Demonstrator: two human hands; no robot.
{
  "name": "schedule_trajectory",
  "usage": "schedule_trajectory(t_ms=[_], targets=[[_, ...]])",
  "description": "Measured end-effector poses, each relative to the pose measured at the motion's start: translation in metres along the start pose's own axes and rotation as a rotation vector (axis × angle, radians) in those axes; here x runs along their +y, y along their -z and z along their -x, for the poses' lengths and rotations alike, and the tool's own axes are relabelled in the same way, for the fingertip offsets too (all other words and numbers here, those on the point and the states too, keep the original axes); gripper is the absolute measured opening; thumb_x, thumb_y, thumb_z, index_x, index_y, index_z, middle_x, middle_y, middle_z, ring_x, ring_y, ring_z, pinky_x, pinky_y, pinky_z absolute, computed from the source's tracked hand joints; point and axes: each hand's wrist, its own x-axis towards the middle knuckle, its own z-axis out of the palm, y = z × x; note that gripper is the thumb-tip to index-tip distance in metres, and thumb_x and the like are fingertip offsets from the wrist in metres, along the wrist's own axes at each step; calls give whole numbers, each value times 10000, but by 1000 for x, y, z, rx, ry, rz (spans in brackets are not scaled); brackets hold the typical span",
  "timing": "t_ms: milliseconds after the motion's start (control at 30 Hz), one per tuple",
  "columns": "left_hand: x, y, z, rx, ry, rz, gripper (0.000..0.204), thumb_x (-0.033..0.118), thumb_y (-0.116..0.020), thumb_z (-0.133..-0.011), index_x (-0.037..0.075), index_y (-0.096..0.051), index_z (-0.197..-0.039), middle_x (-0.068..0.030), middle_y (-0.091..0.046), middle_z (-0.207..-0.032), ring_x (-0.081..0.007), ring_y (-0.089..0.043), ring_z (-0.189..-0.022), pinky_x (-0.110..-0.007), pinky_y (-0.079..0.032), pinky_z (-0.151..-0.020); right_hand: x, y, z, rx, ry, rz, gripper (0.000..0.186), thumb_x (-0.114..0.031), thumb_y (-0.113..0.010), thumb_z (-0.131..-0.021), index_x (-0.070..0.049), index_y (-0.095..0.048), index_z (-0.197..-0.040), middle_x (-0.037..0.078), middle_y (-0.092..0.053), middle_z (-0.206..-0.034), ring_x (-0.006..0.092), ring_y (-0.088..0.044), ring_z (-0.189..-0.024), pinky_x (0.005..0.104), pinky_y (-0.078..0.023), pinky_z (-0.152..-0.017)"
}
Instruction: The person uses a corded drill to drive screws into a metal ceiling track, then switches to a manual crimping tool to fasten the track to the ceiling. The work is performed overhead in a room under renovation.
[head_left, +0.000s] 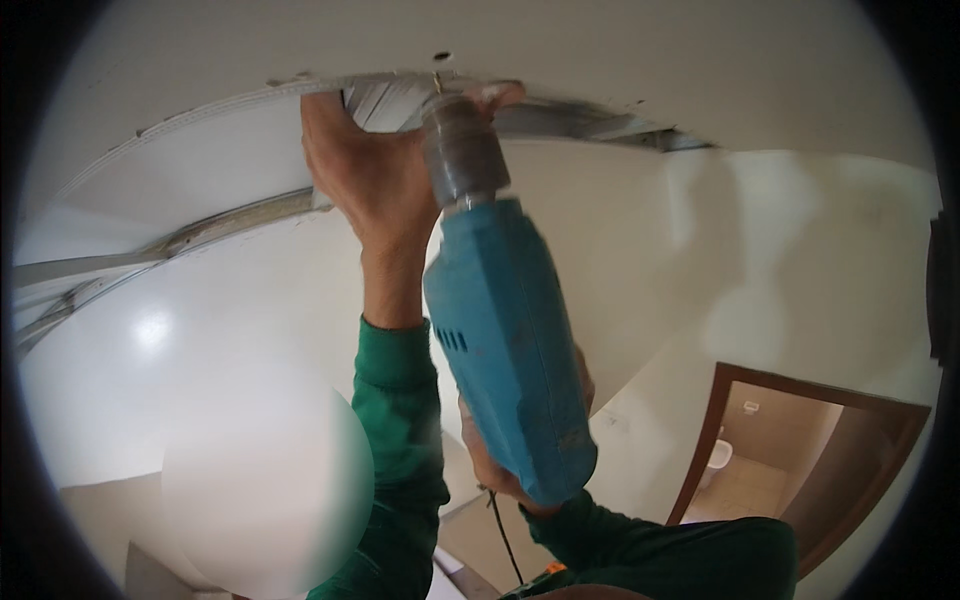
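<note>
Drill raised to ceiling edge, right hand on grip, left hand at panel lip

Head view, inspected remotely. I find the blue power drill [510,330] at the centre of my feed, upright with a slight lean to the left, its nose uppermost. The right hand [488,465] is at its lower end, mostly hidden behind the body; skin shows on both sides of the housing, and I read those fingers as clamped around the grip. I cannot see the trigger. A dark cord [503,535] hangs below that hand.

The dark chuck [462,145] carries a thin bit [437,83], its tip at the edge of the pale ceiling panel [620,50]. Whether it touches the panel I cannot tell. A small dark hole [443,56] lies in the panel just beyond the tip.

The left hand [370,170] is raised just left of the chuck, reaching up at the panel's edge beside the metal framing [545,118]. One digit shows past the chuck's right side. The rest of its fingers pass out of sight behind the panel and chuck; I cannot tell how far apart they are or what they grip.

Both arms wear green sleeves [395,400]. At lower right I note a brown door frame [820,386] with a white toilet [718,457] visible through it.
</note>
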Motion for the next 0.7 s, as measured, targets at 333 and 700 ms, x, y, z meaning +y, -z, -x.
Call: schedule_trajectory(t_ms=[333, 700], targets=[[-30, -1, 0, -161, 52, 224, 713, 375, -952, -814, -18, -511, -1214, -180, -701, -1127, -285, -738, -1023, -431, -645, -850, 28, -10, 40, -140, -1079, -3077, 226, -160, -592, -1049, 5, -686, -1172, 133, -704, -1154, 271, -656, -1039, 390, -518, -946], [-30, 6, -2, -331, 18, 179, 710, 317, -938, -837, 22, -523, -1331, -146, -668, -1211, -287, -668, -1169, -492, -577, -1029, -35, -39, 153, -804, -830, -3637, 456, -213, -725, -899, 6, -613, -1282, 144, -669, -1221, 264, -641, -1091, 411, -510, -972]])
